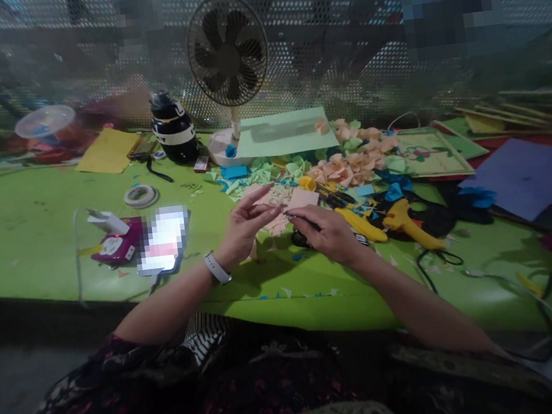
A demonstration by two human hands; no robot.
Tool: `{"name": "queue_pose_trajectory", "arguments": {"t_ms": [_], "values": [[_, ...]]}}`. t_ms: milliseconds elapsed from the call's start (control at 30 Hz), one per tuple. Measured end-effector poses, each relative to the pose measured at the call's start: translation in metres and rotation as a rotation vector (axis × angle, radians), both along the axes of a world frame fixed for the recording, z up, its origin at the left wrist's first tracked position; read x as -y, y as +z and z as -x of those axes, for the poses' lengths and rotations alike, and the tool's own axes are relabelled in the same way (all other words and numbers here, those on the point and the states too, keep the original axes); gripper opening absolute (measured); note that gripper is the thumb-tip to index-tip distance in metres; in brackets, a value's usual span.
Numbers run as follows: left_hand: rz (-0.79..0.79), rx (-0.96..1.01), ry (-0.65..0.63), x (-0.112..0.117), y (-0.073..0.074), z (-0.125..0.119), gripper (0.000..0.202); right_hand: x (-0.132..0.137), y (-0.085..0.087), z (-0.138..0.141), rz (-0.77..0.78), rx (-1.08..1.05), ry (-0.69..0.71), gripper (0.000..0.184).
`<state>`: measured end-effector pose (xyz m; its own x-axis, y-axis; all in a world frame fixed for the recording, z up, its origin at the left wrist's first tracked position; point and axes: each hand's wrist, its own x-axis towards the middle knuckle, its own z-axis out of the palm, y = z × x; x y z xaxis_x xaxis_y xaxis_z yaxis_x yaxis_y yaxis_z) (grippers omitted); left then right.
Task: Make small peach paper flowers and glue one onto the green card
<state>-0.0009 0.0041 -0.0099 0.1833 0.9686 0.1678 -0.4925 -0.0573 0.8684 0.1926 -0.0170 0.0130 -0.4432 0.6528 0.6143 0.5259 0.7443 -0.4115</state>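
My left hand (247,228), with a white watch band on the wrist, has thumb and forefinger pinched together while other fingers stretch out. What lies in that pinch is too small to make out. Close beside it, my right hand (327,231) is closed around a thin dark tool (289,215), mostly hidden by the fingers, its tip near the left fingertips. Behind the hands lies a peach paper square (303,198). Small peach paper scraps (278,223) are scattered beneath. Dark-bladed scissors (335,196) rest just beyond my right hand.
Folded peach paper pieces (346,166) are heaped at the back. A yellow glue gun (410,225) lies at right, with a cord. To the left are a lit phone (164,239), a purple power box (123,245) and a tape roll (140,196). A fan (228,59) and a dark bottle (174,132) stand behind.
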Motion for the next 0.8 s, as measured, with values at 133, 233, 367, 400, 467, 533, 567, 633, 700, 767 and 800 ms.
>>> {"name": "queue_pose_trajectory", "arguments": {"t_ms": [133, 233, 367, 400, 467, 533, 567, 633, 700, 767, 800], "values": [[-0.023, -0.03, 0.068, 0.0009, 0.002, -0.0003, 0.047, 0.0009, -0.0002, 0.0007, 0.025, 0.017, -0.019, 0.024], [-0.041, -0.048, 0.112, 0.0014, 0.0038, -0.0001, 0.042, 0.0013, -0.0021, 0.0014, 0.007, 0.013, -0.03, 0.027], [-0.081, -0.067, 0.111, 0.0023, 0.005, -0.0003, 0.043, 0.001, -0.0042, 0.0019, 0.004, 0.005, -0.014, 0.021], [-0.087, -0.068, 0.107, 0.0024, 0.0049, -0.0004, 0.044, 0.0011, -0.0041, 0.0018, 0.016, 0.005, -0.009, 0.021], [-0.088, -0.07, 0.099, 0.0022, 0.0042, -0.0005, 0.046, 0.0014, -0.0033, 0.0018, 0.038, 0.004, 0.002, 0.021], [-0.081, -0.076, 0.092, 0.0018, 0.0033, -0.0003, 0.047, 0.002, -0.0021, 0.0019, 0.047, -0.004, 0.011, 0.022], [-0.08, -0.078, 0.088, 0.0015, 0.0029, -0.0001, 0.047, 0.0022, -0.0016, 0.0019, 0.047, -0.008, 0.014, 0.022], [-0.079, -0.076, 0.081, 0.001, 0.0023, 0.0002, 0.048, 0.0024, -0.0008, 0.002, 0.037, -0.012, 0.019, 0.022], [-0.074, -0.071, 0.075, 0.0009, 0.002, 0.0003, 0.049, 0.0022, -0.0006, 0.002, 0.027, -0.012, 0.024, 0.022], [-0.064, -0.072, 0.076, 0.0011, 0.0019, 0.0001, 0.048, 0.002, -0.001, 0.002, 0.037, -0.003, 0.013, 0.025], [-0.061, -0.075, 0.081, 0.0013, 0.0018, -0.0001, 0.047, 0.002, -0.0013, 0.002, 0.049, 0.005, 0.003, 0.026]]}}
